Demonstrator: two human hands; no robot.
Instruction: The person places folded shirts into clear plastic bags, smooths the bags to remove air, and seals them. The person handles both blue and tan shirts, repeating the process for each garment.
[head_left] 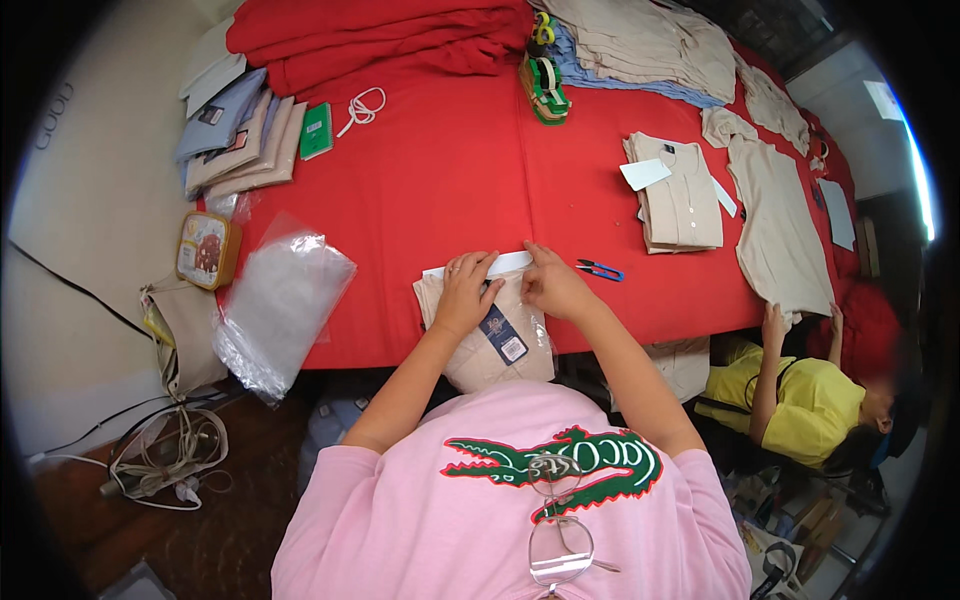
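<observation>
A folded beige garment [480,358] lies in a clear plastic bag at the table's near edge, in front of my body. A dark blue tag [503,335] shows through the plastic, and a white strip [511,263] runs along the far edge. My left hand [467,293] rests on the left part of the garment, fingers stretched toward the strip and thumb apart. At the bag's right edge, my right hand [556,286] has its fingers curled against the plastic, with the index finger reaching the strip's right end. Just right of it lie blue thread snips [601,271].
Clear empty bags [285,300] hang over the table's near left edge, beside a yellow-rimmed box [207,250]. Packed garments [235,140] stand far left, a green tape dispenser [545,88] at the back. Folded beige garments [680,200] lie right, near a yellow-shirted person [800,400] handling another garment.
</observation>
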